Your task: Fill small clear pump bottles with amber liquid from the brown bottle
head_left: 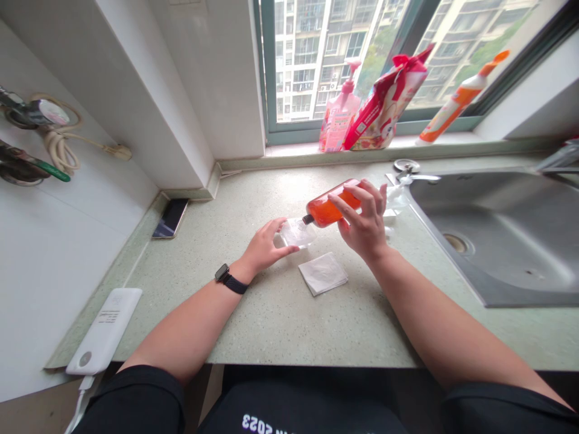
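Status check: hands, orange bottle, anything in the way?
Right hand grips orange bottle, tipped neck-down. Left hand holds clear container at its mouth. Folded tissue lies just below on counter; not blocking.

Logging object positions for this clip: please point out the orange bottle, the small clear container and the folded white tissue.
orange bottle [326, 211]: head view, on its liquid-filled body left of the right hand.
small clear container [298, 231]: head view, on its transparent side.
folded white tissue [322, 273]: head view, on its middle.

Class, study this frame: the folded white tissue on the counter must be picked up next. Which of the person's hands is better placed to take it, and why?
The left hand, probably. It only steadies the small clear container and lies close to the tissue. The right hand grips the tilted orange bottle, its mouth at the container.
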### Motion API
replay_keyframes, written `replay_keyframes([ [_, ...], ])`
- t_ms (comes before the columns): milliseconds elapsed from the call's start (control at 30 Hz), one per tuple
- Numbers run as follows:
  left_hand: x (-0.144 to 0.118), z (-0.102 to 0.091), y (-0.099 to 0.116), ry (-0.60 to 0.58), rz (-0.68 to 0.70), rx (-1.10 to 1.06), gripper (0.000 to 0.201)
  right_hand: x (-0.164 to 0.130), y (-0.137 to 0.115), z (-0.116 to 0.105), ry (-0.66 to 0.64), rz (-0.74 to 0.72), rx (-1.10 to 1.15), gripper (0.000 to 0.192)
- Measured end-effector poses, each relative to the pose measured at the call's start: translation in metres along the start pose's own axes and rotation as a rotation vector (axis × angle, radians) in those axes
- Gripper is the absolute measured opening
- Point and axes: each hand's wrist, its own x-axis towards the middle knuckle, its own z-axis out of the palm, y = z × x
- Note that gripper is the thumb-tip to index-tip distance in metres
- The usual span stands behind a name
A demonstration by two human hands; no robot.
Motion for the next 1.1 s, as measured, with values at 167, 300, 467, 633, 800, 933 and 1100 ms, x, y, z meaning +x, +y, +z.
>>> replay_keyframes([
  [167,-0.0001,-0.0005,0.0016,0.002,-0.019,0.003,0.076,0.0009,-0.0007,-0.0005,0.02,-0.013,0.009,0.099],
  [300,0.0006,-0.0004,0.0022,0.003,-0.018,-0.018,0.076,0.0018,0.0001,0.0001,0.019,-0.028,0.006,0.096],
  [467,0.001,0.0007,0.0007,0.004,-0.018,-0.037,0.077,0.0035,0.0006,0.0006,0.003,-0.038,-0.038,0.094],
  [633,0.0001,0.0007,-0.0002,0.0,-0.027,-0.038,0.079,0.0054,-0.0013,-0.0004,-0.02,-0.025,-0.035,0.097],
  [800,0.0002,0.0004,0.0003,-0.001,-0.031,-0.032,0.078,0.0061,-0.0002,-0.002,-0.04,-0.028,-0.023,0.1],
  [933,0.0009,0.0001,0.0006,-0.003,-0.022,-0.036,0.079,0.0058,0.0009,-0.0041,-0.044,-0.03,-0.032,0.098],
  [1100,0.0015,-0.0001,0.0012,0.001,-0.025,-0.035,0.079,0.0062,0.0007,-0.0052,-0.013,-0.06,-0.034,0.095],
])
